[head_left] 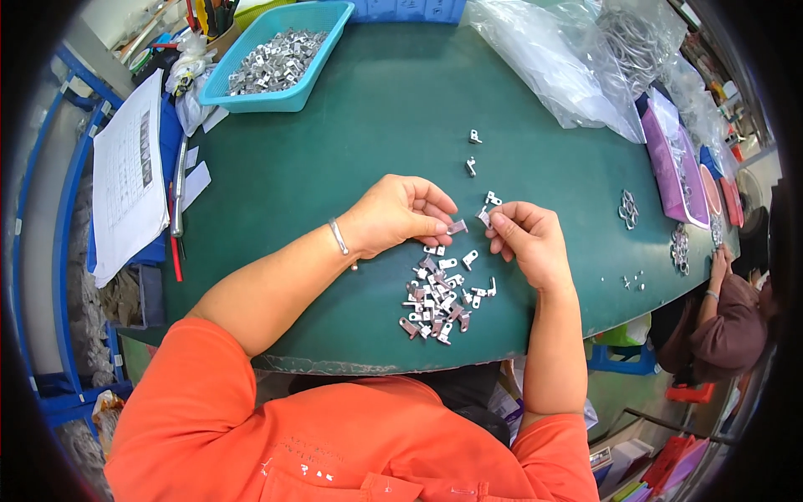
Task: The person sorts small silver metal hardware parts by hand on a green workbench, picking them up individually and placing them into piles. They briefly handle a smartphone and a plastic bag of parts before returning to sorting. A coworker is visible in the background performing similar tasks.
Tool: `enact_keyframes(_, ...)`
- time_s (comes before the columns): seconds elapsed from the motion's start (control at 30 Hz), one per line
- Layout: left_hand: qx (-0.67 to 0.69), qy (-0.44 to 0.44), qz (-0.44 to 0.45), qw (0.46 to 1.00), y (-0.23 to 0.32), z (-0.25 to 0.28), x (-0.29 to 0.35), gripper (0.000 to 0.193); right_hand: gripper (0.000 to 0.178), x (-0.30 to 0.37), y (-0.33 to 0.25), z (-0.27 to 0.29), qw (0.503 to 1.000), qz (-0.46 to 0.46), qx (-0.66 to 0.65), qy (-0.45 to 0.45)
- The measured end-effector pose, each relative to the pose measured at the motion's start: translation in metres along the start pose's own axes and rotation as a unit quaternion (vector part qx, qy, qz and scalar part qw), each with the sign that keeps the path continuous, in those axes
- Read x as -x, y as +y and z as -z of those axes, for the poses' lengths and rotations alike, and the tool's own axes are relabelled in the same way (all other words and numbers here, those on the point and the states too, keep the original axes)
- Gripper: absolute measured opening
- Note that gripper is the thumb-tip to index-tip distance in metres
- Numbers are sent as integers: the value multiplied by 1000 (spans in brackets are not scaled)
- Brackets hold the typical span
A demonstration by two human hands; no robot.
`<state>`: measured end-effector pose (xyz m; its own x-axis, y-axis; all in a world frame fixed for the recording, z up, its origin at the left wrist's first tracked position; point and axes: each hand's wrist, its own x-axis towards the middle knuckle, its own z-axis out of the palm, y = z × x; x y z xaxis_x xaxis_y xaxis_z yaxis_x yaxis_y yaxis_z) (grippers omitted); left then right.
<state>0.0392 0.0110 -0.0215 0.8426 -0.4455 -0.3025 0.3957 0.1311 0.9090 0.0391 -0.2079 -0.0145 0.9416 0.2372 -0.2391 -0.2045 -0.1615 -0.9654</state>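
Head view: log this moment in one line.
left hand: holding small bent silver-grey metal bracket | right hand: holding similar bracket | loose bracket pile: on green tabletop

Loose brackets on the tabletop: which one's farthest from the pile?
The topmost bracket: it heads the short line beyond the right hand. The second bracket lies below it in the picture and, like the rest, nearer the pile.

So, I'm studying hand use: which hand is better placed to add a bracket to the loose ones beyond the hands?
Probably the right hand: its held bracket is close to the nearest loose bracket; the left hand holds another bracket farther off.
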Motion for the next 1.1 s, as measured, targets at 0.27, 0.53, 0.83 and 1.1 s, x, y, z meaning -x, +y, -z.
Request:
enact_keyframes(0.27, -15, -33, 1, 999, -2, 5, -1, 18, 9, 0, -1, 5, 996, -7, -72, -46)
enact_keyframes(0.53, -265, 6, -126, 956, 8, 4, -18, 18, 18, -15, 12, 2, 904, 289, 302, 90)
enact_keyframes(0.83, -531, 97, -271, 797, 6, -1, -71, 11, 14, -15, 13, 8, 994, 93, -10, 63)
enact_keyframes(1.1, 30, 17, -62, 997, 7, -14, -15, 34, 21, -12, 10, 17, 955, 77, -272, -88)
